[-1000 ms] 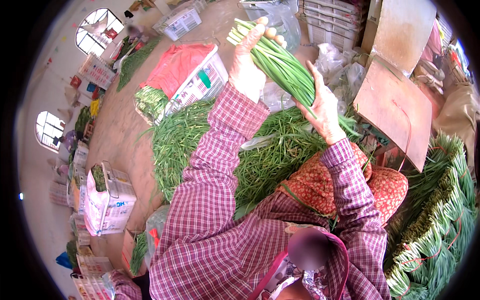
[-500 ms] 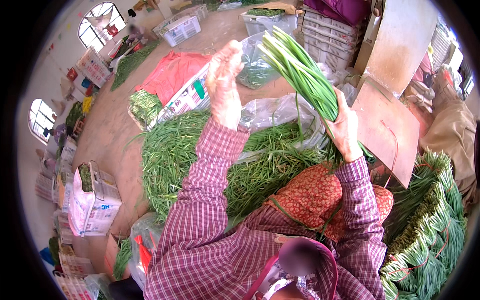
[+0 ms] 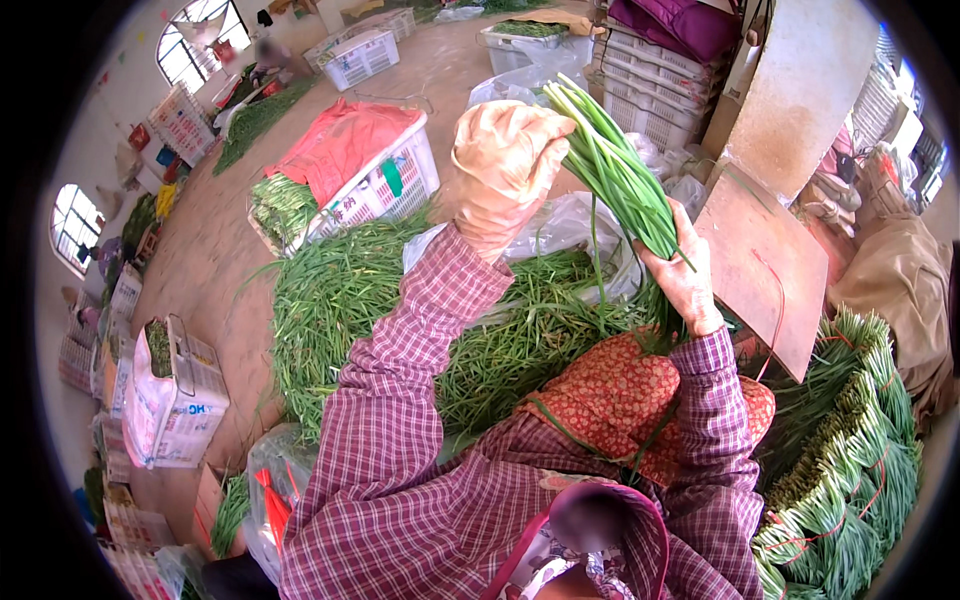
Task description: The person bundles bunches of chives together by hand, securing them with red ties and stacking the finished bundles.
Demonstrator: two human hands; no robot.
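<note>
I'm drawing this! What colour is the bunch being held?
The bunch is green with paler top ends, clearest in the head view.

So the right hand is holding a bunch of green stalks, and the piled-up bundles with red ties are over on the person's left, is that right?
Not quite: the bundles with red ties are on the person's right, as the head view shows. The right hand is indeed holding a bunch of green stalks.
</note>
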